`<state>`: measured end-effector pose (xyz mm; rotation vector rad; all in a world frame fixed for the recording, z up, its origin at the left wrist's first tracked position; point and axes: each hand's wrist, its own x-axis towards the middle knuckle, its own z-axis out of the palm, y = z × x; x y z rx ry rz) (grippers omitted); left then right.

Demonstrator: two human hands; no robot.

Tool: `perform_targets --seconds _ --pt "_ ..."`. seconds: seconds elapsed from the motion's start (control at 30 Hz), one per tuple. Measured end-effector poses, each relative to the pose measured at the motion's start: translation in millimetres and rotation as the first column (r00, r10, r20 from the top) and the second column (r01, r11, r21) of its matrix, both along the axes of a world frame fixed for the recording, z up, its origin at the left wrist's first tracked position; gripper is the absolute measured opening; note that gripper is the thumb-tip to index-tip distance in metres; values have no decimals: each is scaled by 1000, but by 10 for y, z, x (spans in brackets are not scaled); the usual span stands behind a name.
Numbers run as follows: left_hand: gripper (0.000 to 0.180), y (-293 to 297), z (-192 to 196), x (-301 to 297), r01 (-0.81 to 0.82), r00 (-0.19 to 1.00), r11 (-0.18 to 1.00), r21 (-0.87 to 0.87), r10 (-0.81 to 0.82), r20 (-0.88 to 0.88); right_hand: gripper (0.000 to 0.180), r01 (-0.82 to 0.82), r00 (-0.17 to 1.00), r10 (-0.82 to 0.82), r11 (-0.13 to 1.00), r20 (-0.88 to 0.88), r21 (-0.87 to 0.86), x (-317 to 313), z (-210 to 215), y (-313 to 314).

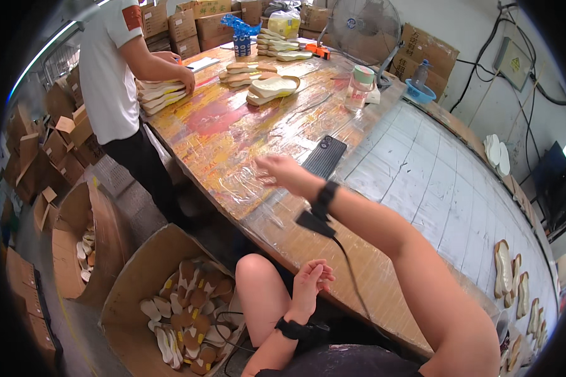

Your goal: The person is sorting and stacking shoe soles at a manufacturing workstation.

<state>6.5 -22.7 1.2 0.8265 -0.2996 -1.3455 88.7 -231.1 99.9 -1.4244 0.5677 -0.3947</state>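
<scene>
My right hand (282, 173) reaches over the table, fingers outstretched and apart, with nothing visible in it. Just beyond its wrist a dark ribbed phone (325, 157) lies on the plastic-covered table (233, 154). My left hand (311, 280) is by the table's near edge above my knee, fingers loosely curled and no object showing in it. Both wrists wear black straps with cables. Farther up the table, pale and tan insoles (273, 88) lie in small stacks. Below on the left, a cardboard box (127, 279) holds a heap of brown and white insoles (192, 314).
Across the table's far left side stands a co-worker (110, 69), a hand on another insole stack (160, 95). A fan (363, 28), a tape-topped jar (360, 88) and a blue basin (419, 92) stand at the back. Several insoles (503, 269) line the right edge.
</scene>
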Motion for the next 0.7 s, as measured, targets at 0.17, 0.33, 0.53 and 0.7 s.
perform_targets --seconds 0.17,0.33,0.53,0.7 --pt "17 3 19 -17 17 999 999 32 -16 -41 26 266 962 -269 963 -53 -53 -1270 -652 62" --pt "15 -12 9 -60 8 999 999 46 -10 38 21 718 688 -726 683 -14 -134 -2790 -843 -295" --pt "14 -29 10 -99 -76 993 995 64 70 96 23 888 405 -914 386 29 -252 -3820 -1155 -268" --pt "16 -22 23 -196 -79 950 993 93 47 307 48 708 356 -902 89 245 -701 -3766 -1332 -202"
